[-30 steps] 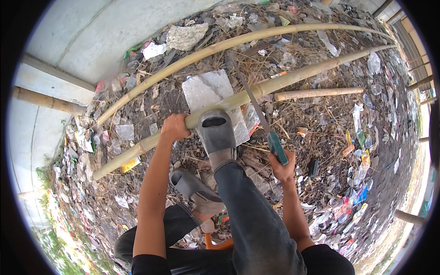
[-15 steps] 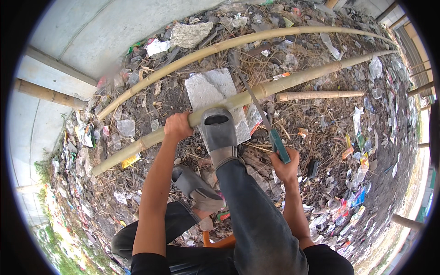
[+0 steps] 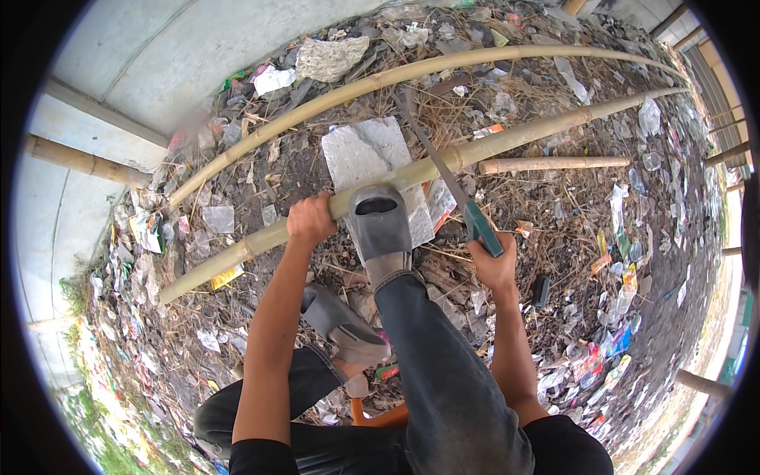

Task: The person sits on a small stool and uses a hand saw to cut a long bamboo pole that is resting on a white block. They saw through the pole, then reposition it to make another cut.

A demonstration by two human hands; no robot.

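"Over the pale slab (image 3: 356,150), what's that long thing lying aslant?"

"A bamboo pole (image 3: 507,142). It runs from the lower left up to the far right, passing over the slab."

"And the left hand (image 3: 311,219)?"

"Curled round the pole, just left of a grey shoe (image 3: 381,229), whose toe overlaps the pole's near edge."

"What about the right hand (image 3: 494,260)?"

"Its fingers are wrapped round the green handle (image 3: 482,228) of a saw (image 3: 453,186). The blade slants up and to the left, crossing the pole to the right of the shoe."

"Are its teeth in the bamboo?"

"I can't tell; any cut is too small to make out."

"What else lies about?"

"A second pole (image 3: 380,81) curves along beyond the first. A short piece (image 3: 554,164) of bamboo rests on the near side, to the right of the saw. A rock (image 3: 332,59) sits near the wall (image 3: 158,63), among scattered litter (image 3: 218,219)."
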